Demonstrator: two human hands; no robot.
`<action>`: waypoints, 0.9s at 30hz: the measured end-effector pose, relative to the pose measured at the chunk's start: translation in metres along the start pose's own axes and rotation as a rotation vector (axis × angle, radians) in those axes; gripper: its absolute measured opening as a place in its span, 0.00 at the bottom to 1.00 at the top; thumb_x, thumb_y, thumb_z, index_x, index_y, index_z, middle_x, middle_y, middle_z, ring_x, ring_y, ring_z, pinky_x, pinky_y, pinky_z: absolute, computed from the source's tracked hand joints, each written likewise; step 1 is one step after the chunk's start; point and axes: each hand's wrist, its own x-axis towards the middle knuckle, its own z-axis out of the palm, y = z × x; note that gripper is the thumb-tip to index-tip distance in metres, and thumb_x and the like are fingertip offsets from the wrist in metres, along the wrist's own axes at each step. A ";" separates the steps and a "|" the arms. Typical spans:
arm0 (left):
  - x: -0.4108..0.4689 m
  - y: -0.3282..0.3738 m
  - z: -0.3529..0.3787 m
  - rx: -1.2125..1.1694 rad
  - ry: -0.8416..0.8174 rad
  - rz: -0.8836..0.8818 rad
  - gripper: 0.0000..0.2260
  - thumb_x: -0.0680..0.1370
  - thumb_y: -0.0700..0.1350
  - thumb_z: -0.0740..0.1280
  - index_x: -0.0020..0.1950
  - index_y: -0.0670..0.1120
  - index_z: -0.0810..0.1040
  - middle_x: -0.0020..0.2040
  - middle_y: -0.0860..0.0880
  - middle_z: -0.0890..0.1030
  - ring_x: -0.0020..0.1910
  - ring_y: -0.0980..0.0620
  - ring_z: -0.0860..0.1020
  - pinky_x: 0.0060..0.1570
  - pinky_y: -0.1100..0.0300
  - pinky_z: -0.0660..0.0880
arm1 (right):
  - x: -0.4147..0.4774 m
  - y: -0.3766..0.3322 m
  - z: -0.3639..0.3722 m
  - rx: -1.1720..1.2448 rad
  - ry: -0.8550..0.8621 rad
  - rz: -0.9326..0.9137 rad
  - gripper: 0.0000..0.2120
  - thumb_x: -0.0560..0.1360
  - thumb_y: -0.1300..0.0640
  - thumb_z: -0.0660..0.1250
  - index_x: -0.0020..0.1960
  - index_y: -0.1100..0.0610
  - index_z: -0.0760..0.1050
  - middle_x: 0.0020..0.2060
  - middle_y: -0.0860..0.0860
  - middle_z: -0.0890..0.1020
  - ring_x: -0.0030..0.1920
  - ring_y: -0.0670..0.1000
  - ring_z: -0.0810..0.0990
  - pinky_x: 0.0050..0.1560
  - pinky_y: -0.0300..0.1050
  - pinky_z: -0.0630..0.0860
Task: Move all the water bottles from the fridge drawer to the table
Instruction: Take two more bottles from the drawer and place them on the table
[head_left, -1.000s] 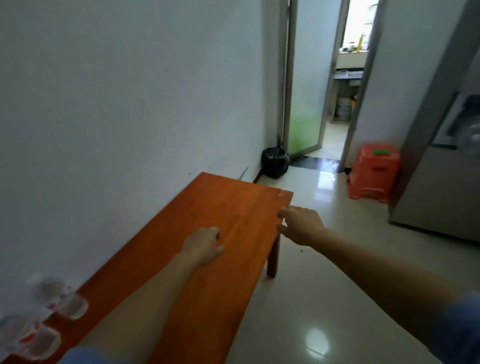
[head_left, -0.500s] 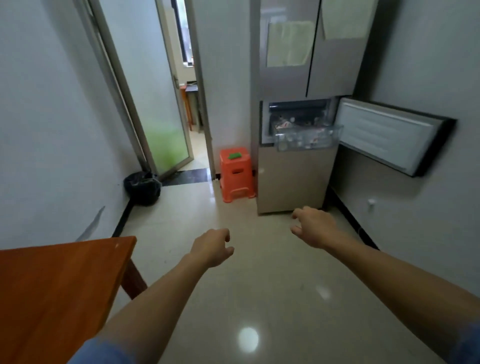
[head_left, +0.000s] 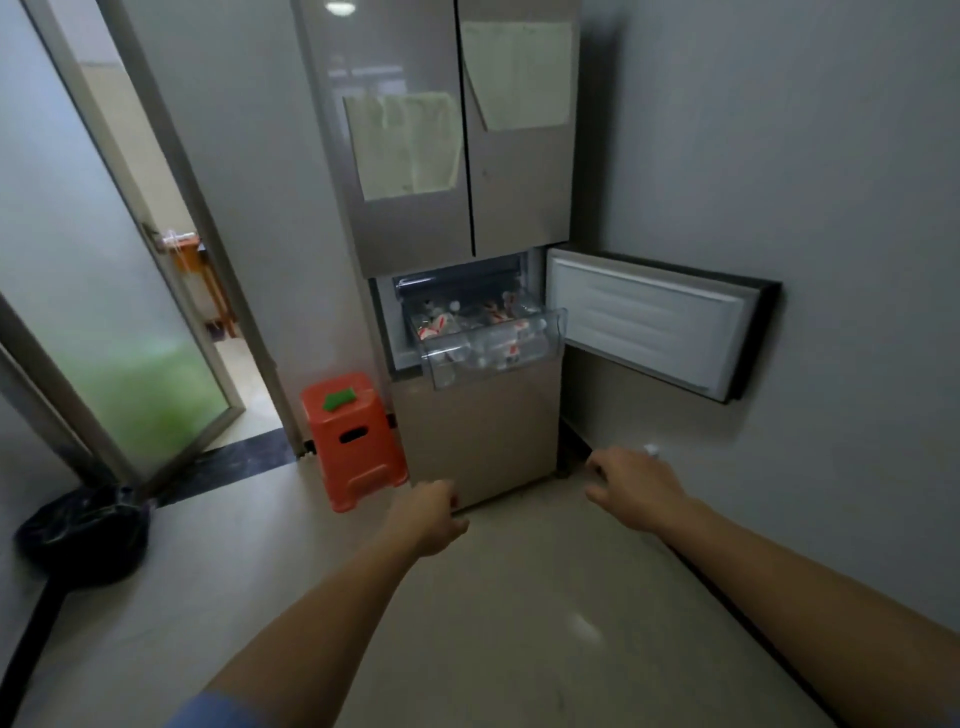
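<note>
Fridge (head_left: 478, 431) nearer; bottles (head_left: 485, 340) (in drawer (head_left: 447, 375)) beyond L hand (head_left: 431, 514), R hand (head_left: 631, 488).

Dim, greyish indoor light; a ceiling lamp glares on the fridge (head_left: 467, 156) top and glossy floor (head_left: 584, 626). Soft overall blur, and wide-angle bending tilts the glass door (head_left: 119, 338).

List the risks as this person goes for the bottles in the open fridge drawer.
1. The water bottles lie jumbled in the pulled-out clear drawer; lifting one could roll others over its front.
2. The open door juts out at the right, near drawer height; the right hand or arm could knock it.
3. The orange stool stands close beside the fridge, a possible trip.
</note>
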 end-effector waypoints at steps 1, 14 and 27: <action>0.022 0.001 -0.009 -0.005 -0.002 0.009 0.11 0.75 0.51 0.66 0.54 0.48 0.76 0.51 0.47 0.79 0.48 0.48 0.78 0.51 0.51 0.77 | 0.017 0.005 -0.005 0.020 0.013 0.019 0.18 0.76 0.44 0.62 0.63 0.49 0.73 0.57 0.51 0.78 0.54 0.54 0.78 0.51 0.47 0.74; 0.276 0.003 -0.040 -0.084 -0.014 0.005 0.14 0.75 0.51 0.67 0.58 0.47 0.77 0.56 0.45 0.80 0.54 0.46 0.78 0.53 0.55 0.75 | 0.267 0.083 -0.006 0.156 -0.059 0.075 0.21 0.76 0.46 0.66 0.66 0.52 0.72 0.54 0.52 0.79 0.49 0.51 0.78 0.49 0.46 0.77; 0.496 -0.039 -0.092 -0.281 0.106 -0.197 0.09 0.74 0.49 0.70 0.52 0.47 0.77 0.47 0.48 0.81 0.44 0.51 0.80 0.47 0.54 0.79 | 0.552 0.104 -0.045 0.188 -0.081 -0.007 0.19 0.74 0.47 0.67 0.62 0.52 0.74 0.54 0.55 0.81 0.51 0.55 0.79 0.45 0.44 0.72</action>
